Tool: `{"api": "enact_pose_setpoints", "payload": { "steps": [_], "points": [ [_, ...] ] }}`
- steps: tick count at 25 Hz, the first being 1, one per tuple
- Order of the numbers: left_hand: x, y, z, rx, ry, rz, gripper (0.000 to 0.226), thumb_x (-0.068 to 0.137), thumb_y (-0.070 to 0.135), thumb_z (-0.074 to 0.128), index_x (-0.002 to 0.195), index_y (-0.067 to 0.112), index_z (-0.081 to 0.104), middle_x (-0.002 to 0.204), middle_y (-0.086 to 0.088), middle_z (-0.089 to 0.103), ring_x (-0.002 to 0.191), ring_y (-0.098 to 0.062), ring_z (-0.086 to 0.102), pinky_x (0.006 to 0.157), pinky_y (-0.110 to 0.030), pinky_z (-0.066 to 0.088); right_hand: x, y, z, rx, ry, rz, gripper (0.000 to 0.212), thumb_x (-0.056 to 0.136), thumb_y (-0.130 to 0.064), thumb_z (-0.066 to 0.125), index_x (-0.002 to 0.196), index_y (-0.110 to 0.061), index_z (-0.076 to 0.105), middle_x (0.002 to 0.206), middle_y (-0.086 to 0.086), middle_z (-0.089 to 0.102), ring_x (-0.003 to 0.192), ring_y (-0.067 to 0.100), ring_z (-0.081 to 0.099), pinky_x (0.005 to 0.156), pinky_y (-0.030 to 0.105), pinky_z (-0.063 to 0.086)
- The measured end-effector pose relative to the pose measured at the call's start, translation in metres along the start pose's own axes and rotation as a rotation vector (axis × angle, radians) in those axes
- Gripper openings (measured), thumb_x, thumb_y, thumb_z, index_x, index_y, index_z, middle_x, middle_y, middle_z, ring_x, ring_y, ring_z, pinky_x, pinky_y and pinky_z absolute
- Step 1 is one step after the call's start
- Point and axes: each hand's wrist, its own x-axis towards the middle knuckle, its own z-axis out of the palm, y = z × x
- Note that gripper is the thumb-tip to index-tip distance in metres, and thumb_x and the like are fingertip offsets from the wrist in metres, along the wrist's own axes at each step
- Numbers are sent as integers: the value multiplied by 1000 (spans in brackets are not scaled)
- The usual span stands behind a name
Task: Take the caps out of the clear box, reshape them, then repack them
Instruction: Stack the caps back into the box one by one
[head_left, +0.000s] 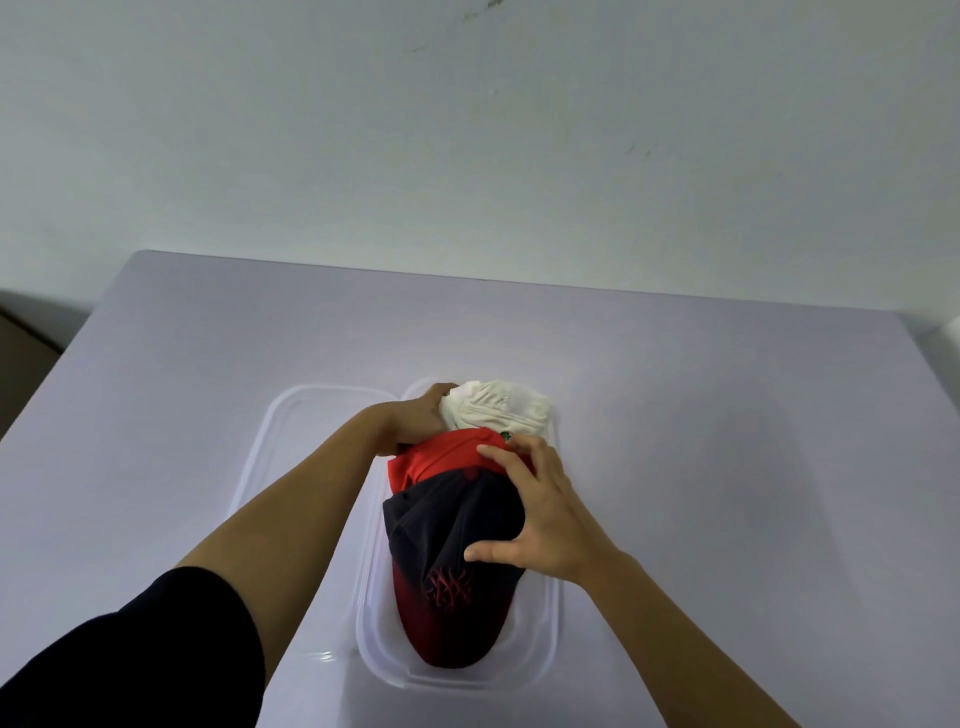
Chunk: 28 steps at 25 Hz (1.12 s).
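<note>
on the pale desk (727, 441), near its middle, the clear box (550, 639) is sitting with what looks like its lid (291, 431) lying just beside it on the left, though the clear plastic is hard to read. three caps are lying nested in a row inside the box: a white cap (498, 410) at the far end, a red cap (447, 457) in the middle, and a dark cap (452, 525) with a red brim nearest the person.

the step in hand is either lifting the row out or seating it back; which one, i cannot tell. doing it well is meaning keeping the crowns rounded, so the hands should be cupping rather than pinching, and moving the row as one so the brims are staying stacked.

the left hand (415, 415) is reaching in from the left, forearm stretched across the lid, its fingers curled closed around the near edge of the white cap where it is meeting the red one. the right hand (540, 514) is resting on top, fingers spread half open, thumb pressing the dark cap's crown and fingertips touching the red cap, wrist angled in from the right.
</note>
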Motion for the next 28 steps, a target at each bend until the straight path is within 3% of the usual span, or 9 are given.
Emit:
{"api": "enact_pose_setpoints", "payload": {
  "steps": [2, 4, 8, 11, 14, 17, 22, 25, 28],
  "points": [
    [-5, 0, -7, -68, -35, -33, 49, 82, 14, 48, 129, 24, 40, 124, -8, 44, 94, -26, 53, 75, -34, 53, 0, 1, 0, 3, -8, 12, 99, 57, -67, 71, 140, -33, 29, 135, -12, 15, 130, 9, 20, 112, 36, 29],
    [-8, 5, -10, -66, -25, -66, 43, 77, 31, 50, 118, 18, 50, 124, -9, 46, 99, -29, 54, 83, -38, 52, 0, 2, 0, 13, -12, 26, 100, 57, -66, 72, 141, -33, 28, 137, -11, 15, 131, 9, 19, 113, 37, 29],
    [-3, 12, -11, 399, 141, 86, 57, 80, 58, 47, 124, 22, 53, 130, -4, 53, 117, -25, 49, 102, -40, 41, -1, 1, -1, 9, -29, 45, 100, 58, -66, 73, 141, -34, 26, 138, -9, 16, 131, 11, 18, 113, 37, 29],
    [0, 13, -17, 578, 151, 124, 43, 90, 53, 40, 128, 35, 45, 129, -4, 54, 117, -25, 48, 100, -39, 36, 0, 0, -1, -2, -27, 38, 100, 58, -66, 72, 141, -33, 26, 138, -10, 14, 131, 12, 19, 112, 39, 31],
    [2, 13, -16, 847, 181, 103, 35, 93, 33, 40, 117, 13, 57, 118, -5, 59, 105, -23, 50, 88, -34, 40, 1, 1, 0, -1, -30, 34, 100, 59, -65, 73, 141, -32, 26, 138, -11, 13, 133, 13, 18, 113, 39, 30],
    [2, 16, -11, 746, 245, 224, 34, 89, 15, 45, 121, 15, 56, 119, -4, 59, 109, -23, 51, 87, -31, 41, 5, 3, 1, 21, -39, 47, 100, 60, -64, 73, 142, -32, 25, 141, -9, 12, 135, 13, 16, 113, 39, 29],
    [4, 19, -12, 647, 143, 180, 37, 97, 28, 29, 121, 11, 52, 125, -5, 56, 105, -23, 48, 86, -29, 34, 16, 12, 0, 78, -139, 118, 98, 66, -64, 68, 145, -33, 20, 146, -9, 12, 138, 12, 16, 112, 37, 29],
    [10, 8, -10, 628, 253, 289, 36, 99, 30, 35, 122, 8, 53, 123, -6, 57, 114, -24, 50, 91, -29, 34, 21, 19, 2, 232, -127, 103, 69, 86, -53, 52, 144, -28, 26, 146, -8, 20, 137, 9, 22, 114, 35, 27],
    [12, -1, -9, 513, 314, 419, 29, 96, 26, 46, 121, 15, 53, 114, -1, 60, 107, -18, 53, 87, -26, 36, 29, 24, 3, 306, 78, 137, 43, 97, -26, 43, 138, -20, 36, 140, -1, 36, 128, 6, 36, 111, 36, 34]
  ]
}}
